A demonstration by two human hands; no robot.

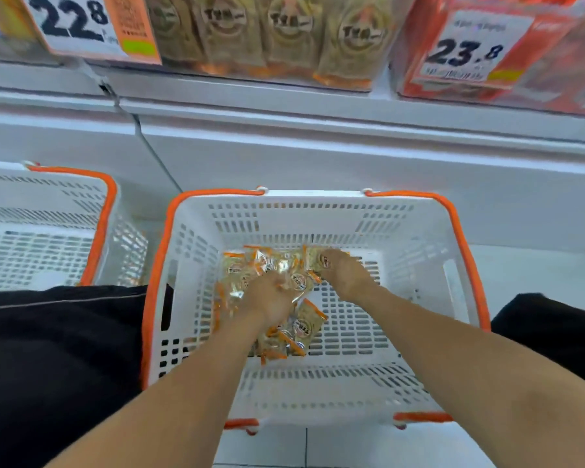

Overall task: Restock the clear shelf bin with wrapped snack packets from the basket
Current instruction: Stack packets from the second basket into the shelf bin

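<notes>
— White plastic, orange rim: the basket (416, 231) sits on the floor between our knees, and we have both hands down in it.

— Where are the packets (304, 324)?

— Heaped on the basket floor, toward its left and far side, clear wrappers with orange ends. Our left hand (267, 300) lies on top of the heap, fingers curled down into the wrappers. Our right hand (347, 270) reaches the far edge of the heap, fingers bent round a packet there.

— And the bin (267, 38)?

— Up on the shelf, straight ahead, with the same tan packets standing in a row behind its clear front. A second basket (48, 224) stands to our left.

— Price tags?

— One at each side of the bin.
</notes>
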